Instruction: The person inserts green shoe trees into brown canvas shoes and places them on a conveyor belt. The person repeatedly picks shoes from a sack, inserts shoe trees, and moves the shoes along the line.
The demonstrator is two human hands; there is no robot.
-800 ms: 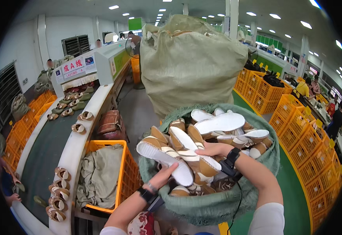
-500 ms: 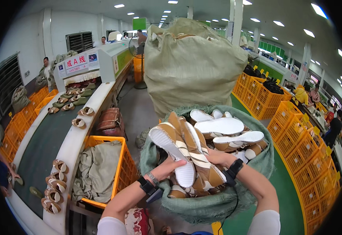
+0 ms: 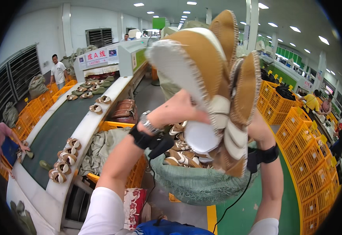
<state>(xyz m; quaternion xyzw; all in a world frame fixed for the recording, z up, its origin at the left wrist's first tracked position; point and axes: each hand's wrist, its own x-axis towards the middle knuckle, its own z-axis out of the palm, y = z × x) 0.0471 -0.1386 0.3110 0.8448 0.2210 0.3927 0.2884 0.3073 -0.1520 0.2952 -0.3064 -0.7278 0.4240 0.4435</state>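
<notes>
Brown-and-white shoes (image 3: 248, 90) between my hands, above green sack (image 3: 196, 184); left hand (image 3: 178, 109) gripping leftmost shoe (image 3: 200, 55), right hand (image 3: 260, 128) partly hidden behind, can't tell its grip.

Brown, white-banded shoes (image 3: 220, 105) are held up, bunched on end.

At the centre of the frame, the tan shoes (image 3: 249, 90) are showing a matt, suede-like surface with rough stitched edges. Below them, the green sack (image 3: 194, 186) is looking coarse, woven and frayed. Left of centre, a metal watch band (image 3: 149, 123) is gleaming; at right, orange crates (image 3: 296, 158) are showing latticed plastic.
</notes>
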